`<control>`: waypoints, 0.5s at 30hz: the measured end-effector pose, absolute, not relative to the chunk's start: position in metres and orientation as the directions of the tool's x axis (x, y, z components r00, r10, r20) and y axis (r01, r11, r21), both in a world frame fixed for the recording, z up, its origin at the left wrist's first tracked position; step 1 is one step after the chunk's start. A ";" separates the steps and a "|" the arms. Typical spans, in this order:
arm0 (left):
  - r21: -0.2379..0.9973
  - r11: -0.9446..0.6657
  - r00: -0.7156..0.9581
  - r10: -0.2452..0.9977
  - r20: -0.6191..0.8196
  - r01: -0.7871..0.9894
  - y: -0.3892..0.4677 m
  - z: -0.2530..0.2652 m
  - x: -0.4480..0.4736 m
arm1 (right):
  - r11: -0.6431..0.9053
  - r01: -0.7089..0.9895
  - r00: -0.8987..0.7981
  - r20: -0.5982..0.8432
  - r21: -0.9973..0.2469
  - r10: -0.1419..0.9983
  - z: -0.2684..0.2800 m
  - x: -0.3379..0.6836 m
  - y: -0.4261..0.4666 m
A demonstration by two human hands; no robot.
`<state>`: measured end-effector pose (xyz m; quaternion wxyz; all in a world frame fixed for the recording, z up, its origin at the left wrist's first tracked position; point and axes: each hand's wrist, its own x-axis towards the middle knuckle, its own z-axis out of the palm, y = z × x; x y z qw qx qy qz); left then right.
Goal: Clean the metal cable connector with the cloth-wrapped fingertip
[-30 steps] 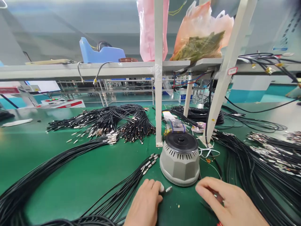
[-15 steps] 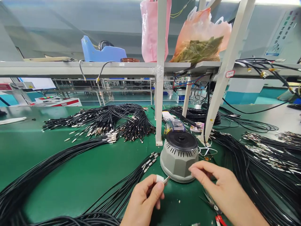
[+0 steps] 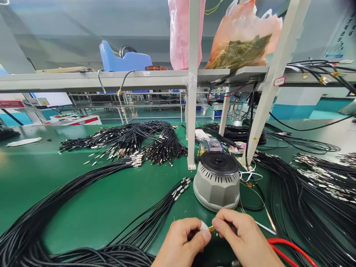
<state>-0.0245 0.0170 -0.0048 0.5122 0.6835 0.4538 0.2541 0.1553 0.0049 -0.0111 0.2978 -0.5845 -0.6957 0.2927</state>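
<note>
My left hand (image 3: 182, 243) pinches the end of a thin cable with a white sleeve (image 3: 204, 226) at its tip. My right hand (image 3: 244, 241) meets it from the right, thumb and forefinger closed on a small gold-coloured connector piece (image 3: 211, 228) at that same tip. Both hands sit low in the view, just in front of a grey round machine (image 3: 216, 182) with a black top disc. A bundle of black cables with metal ends (image 3: 155, 218) lies to the left of my left hand.
Large bundles of black cables (image 3: 130, 141) cover the green bench (image 3: 83, 207) at left, back and right (image 3: 314, 193). White frame posts (image 3: 191, 111) stand behind the machine. A red-handled tool (image 3: 289, 248) lies at lower right. A shelf (image 3: 111, 79) carries a blue tape dispenser and plastic bags.
My hands have come together: the left hand lifted the cable end off the bench, and the right hand moved in from the right to pinch the tip.
</note>
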 end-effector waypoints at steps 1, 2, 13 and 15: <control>0.936 -0.051 0.475 0.870 -0.130 0.349 0.017 -0.004 -0.026 | 0.121 0.622 -0.133 0.048 -0.774 0.990 -0.013 0.156 0.005; 0.938 -0.043 0.489 0.861 -0.139 0.343 0.018 -0.003 -0.027 | 0.103 0.607 -0.131 0.028 -0.788 0.991 -0.014 0.156 0.005; 0.892 -0.040 0.483 0.851 -0.206 0.450 0.020 -0.002 -0.026 | 0.085 0.592 -0.135 0.005 -0.801 0.991 -0.017 0.157 0.006; 0.887 -0.056 0.483 0.853 -0.196 0.458 0.018 -0.002 -0.023 | 0.095 0.602 -0.118 0.030 -0.793 0.993 -0.014 0.157 0.004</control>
